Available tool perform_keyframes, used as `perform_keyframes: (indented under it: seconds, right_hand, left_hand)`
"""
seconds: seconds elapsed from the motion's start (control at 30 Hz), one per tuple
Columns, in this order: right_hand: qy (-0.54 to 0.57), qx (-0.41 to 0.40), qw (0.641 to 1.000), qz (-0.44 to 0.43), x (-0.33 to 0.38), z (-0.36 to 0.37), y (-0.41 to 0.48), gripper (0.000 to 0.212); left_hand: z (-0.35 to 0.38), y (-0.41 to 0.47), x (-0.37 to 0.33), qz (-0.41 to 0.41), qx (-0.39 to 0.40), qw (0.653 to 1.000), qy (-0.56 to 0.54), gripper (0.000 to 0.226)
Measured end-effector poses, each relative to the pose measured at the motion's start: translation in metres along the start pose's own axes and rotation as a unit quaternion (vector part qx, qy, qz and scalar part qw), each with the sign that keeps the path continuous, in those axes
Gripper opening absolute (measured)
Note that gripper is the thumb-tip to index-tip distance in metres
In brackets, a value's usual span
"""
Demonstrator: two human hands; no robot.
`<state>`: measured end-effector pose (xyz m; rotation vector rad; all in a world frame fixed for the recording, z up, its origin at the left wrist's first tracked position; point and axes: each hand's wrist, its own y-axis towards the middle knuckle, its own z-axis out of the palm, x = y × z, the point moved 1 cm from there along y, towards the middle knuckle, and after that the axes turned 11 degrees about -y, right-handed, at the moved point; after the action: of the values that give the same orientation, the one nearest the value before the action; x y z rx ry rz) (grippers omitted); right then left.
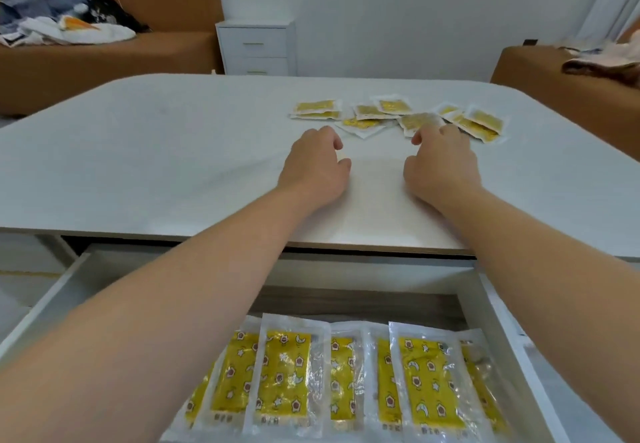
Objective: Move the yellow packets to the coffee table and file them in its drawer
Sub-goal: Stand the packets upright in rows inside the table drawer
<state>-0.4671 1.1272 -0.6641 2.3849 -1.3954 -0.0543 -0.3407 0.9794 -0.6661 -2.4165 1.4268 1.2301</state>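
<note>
Several yellow packets [391, 115] lie scattered on the far right part of the white coffee table [173, 151]. Both my arms stretch over the table toward them. My left hand [317, 165] hovers just short of the packets, its fingers loosely curled and holding nothing. My right hand [441, 162] reaches the near edge of the pile, fingers loosely curled; its fingertips are hidden, and no packet shows in its grasp. Below, the table's drawer [498, 307] stands pulled out, and several yellow packets [284, 376] lie side by side in a row inside it.
A brown sofa [104, 58] with a heap of clothes stands at the back left. A white chest of drawers [256, 47] is behind the table. Another brown seat [540, 71] with fabric on it is at the right.
</note>
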Motion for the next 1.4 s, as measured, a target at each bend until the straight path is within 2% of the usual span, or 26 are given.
perform_keyframes:
  seconds: [0.1, 0.2, 0.27, 0.4, 0.53, 0.63, 0.73, 0.87, 0.93, 1.03, 1.2, 1.3, 1.4]
  right_hand:
    - [-0.081, -0.061, 0.995, 0.006, -0.026, 0.013, 0.029, 0.044]
    - [-0.118, -0.071, 0.99, 0.036, -0.053, 0.022, 0.058, 0.043]
    - [-0.119, -0.053, 0.99, 0.049, -0.063, 0.027, 0.076, 0.047]
    - [-0.102, 0.019, 0.991, 0.085, -0.071, 0.039, 0.102, 0.075]
    - [-0.096, 0.066, 0.985, 0.125, -0.076, 0.048, 0.117, 0.089]
    - [-0.102, 0.078, 0.983, 0.133, -0.076, 0.051, 0.122, 0.093]
    - [-0.113, 0.022, 0.986, 0.12, -0.076, 0.051, 0.121, 0.091]
    - [-0.127, -0.022, 0.988, 0.088, -0.073, 0.048, 0.119, 0.072]
    - [-0.145, -0.025, 0.984, 0.096, -0.074, 0.047, 0.118, 0.07]
    - [-0.17, 0.007, 0.981, 0.095, -0.074, 0.047, 0.117, 0.069]
    - [-0.135, -0.04, 0.989, 0.046, -0.073, 0.044, 0.116, 0.047]
    - [-0.111, 0.008, 0.985, 0.128, -0.079, 0.047, 0.118, 0.059]
    - [-0.098, 0.075, 0.976, 0.179, -0.081, 0.053, 0.123, 0.073]
  left_hand:
    - [0.023, 0.034, 0.004, 0.008, -0.012, 0.995, 0.094, 0.044]
    - [0.033, 0.069, 0.012, 0.032, -0.036, 0.985, 0.165, 0.053]
    - [0.036, 0.09, 0.019, 0.034, -0.041, 0.978, 0.2, 0.059]
    - [0.041, 0.129, 0.031, 0.055, -0.017, 0.969, 0.239, 0.075]
    - [0.044, 0.155, 0.048, -0.026, 0.044, 0.973, 0.226, 0.095]
    - [0.047, 0.16, 0.052, -0.073, 0.082, 0.971, 0.212, 0.1]
    - [0.045, 0.157, 0.048, -0.072, 0.059, 0.97, 0.224, 0.098]
    - [0.044, 0.149, 0.045, -0.039, -0.023, 0.955, 0.294, 0.086]
    - [0.042, 0.145, 0.042, -0.027, -0.061, 0.944, 0.323, 0.075]
    - [0.04, 0.14, 0.039, -0.028, -0.077, 0.933, 0.351, 0.064]
    - [0.038, 0.141, 0.043, -0.025, -0.079, 0.946, 0.315, 0.04]
    - [0.037, 0.147, 0.049, -0.09, -0.045, 0.967, 0.232, 0.044]
    - [0.039, 0.148, 0.049, -0.125, -0.03, 0.964, 0.231, 0.045]
